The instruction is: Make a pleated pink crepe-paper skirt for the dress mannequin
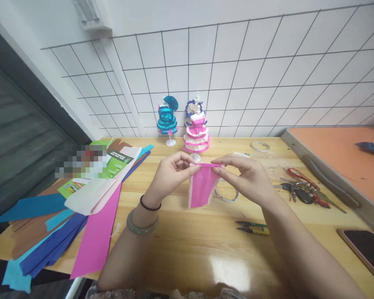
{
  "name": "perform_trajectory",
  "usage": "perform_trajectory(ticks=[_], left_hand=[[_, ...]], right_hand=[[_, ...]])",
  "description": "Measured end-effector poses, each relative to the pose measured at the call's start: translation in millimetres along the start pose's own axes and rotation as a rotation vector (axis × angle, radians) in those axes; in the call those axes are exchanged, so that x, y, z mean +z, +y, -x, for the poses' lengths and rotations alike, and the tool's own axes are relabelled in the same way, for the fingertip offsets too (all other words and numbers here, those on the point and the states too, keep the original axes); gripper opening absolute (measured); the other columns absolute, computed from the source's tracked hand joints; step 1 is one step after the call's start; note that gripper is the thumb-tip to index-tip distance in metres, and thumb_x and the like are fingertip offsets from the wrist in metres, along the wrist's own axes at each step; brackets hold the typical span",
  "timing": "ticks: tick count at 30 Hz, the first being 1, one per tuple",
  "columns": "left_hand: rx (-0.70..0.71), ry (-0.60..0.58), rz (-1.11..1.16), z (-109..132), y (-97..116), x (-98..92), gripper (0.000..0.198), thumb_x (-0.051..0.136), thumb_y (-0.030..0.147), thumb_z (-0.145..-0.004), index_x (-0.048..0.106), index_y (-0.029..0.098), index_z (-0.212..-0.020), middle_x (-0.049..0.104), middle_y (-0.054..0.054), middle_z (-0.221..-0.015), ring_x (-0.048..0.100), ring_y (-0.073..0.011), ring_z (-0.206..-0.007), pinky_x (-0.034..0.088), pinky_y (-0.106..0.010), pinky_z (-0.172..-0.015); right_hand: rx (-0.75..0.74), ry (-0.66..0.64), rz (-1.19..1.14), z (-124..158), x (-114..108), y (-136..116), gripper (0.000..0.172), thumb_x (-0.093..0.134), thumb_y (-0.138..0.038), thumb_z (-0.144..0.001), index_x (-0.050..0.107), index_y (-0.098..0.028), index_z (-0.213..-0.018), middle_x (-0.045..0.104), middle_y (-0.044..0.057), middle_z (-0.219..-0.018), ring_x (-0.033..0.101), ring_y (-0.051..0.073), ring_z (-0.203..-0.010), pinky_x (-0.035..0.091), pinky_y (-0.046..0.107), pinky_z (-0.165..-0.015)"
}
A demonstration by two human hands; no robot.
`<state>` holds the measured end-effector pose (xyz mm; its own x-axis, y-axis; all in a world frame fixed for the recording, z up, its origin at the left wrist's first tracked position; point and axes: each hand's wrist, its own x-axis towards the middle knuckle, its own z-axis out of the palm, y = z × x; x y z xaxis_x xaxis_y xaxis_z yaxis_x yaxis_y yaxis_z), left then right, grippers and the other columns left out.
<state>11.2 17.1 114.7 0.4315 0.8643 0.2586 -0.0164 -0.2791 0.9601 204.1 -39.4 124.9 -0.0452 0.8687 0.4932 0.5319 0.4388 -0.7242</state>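
Note:
A pink paper strip with pale edges [202, 189] hangs down in front of me over the wooden table, its top edge gathered into a narrow fold. My left hand [176, 172] pinches the left end of that fold between thumb and fingers. At the fold's right end, my right hand [244, 174] holds it the same way. Behind the hands stand a small paper dress in pink and white [196, 135] and a teal one [167, 120], each on a white stand. A roll of tape [227, 195] lies partly hidden behind the strip.
Coloured paper strips [96, 232] and green packaging [116, 162] cover the table's left side. Small snips [252, 228] lie near my right forearm. Further right are keys [303, 195], a clear ring [259, 146], a phone [366, 249] and an orange-topped surface [339, 153].

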Motion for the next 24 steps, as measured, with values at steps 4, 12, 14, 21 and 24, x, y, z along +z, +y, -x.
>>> perform_trajectory(ticks=[4, 12, 14, 21, 24], left_hand=[[-0.007, 0.002, -0.015, 0.0, 2.0, -4.9, 0.025, 0.073, 0.032, -0.066, 0.058, 0.016, -0.077, 0.063, 0.000, -0.070, 0.058, -0.0095, -0.064, 0.048, -0.021, -0.061], [-0.016, -0.023, -0.067, 1.0, 5.7, -12.6, 0.026, 0.073, 0.035, -0.067, 0.059, 0.016, -0.078, 0.064, -0.001, -0.069, 0.060, -0.0114, -0.065, 0.049, -0.022, -0.060], [-0.016, -0.032, -0.063, 1.0, 5.6, -13.3, 0.025, 0.072, 0.034, -0.067, 0.059, 0.016, -0.078, 0.064, -0.001, -0.068, 0.060, -0.0111, -0.065, 0.049, -0.022, -0.060], [0.023, -0.022, -0.026, 0.1, 4.1, -13.2, 0.023, 0.071, 0.032, -0.069, 0.059, 0.015, -0.079, 0.066, -0.003, -0.076, 0.062, -0.0121, -0.070, 0.052, -0.024, -0.067], [0.042, -0.022, -0.005, 0.1, 3.6, -12.9, 0.021, 0.070, 0.030, -0.070, 0.059, 0.015, -0.079, 0.066, -0.003, -0.078, 0.062, -0.0114, -0.069, 0.052, -0.024, -0.067]], right_hand=[[0.049, -0.001, -0.016, -0.4, -3.4, 1.6, 0.017, 0.062, -0.035, -0.078, 0.069, -0.020, -0.081, 0.071, 0.005, -0.079, 0.065, 0.019, -0.074, 0.052, 0.034, -0.072], [0.097, -0.017, -0.117, 0.1, -2.7, 4.8, 0.020, 0.063, -0.037, -0.078, 0.066, -0.018, -0.080, 0.070, 0.005, -0.074, 0.064, 0.018, -0.069, 0.052, 0.033, -0.067], [0.108, -0.010, -0.153, 0.1, -2.7, 5.4, 0.020, 0.064, -0.037, -0.077, 0.067, -0.018, -0.081, 0.070, 0.005, -0.074, 0.065, 0.018, -0.068, 0.052, 0.033, -0.066], [0.125, -0.003, -0.245, 0.5, -4.0, 8.3, 0.021, 0.067, -0.036, -0.075, 0.070, -0.018, -0.086, 0.071, 0.005, -0.077, 0.065, 0.019, -0.070, 0.054, 0.033, -0.065], [0.113, -0.009, -0.271, 0.6, -4.3, 9.5, 0.018, 0.067, -0.033, -0.075, 0.070, -0.019, -0.085, 0.071, 0.005, -0.079, 0.064, 0.018, -0.070, 0.053, 0.033, -0.066]])
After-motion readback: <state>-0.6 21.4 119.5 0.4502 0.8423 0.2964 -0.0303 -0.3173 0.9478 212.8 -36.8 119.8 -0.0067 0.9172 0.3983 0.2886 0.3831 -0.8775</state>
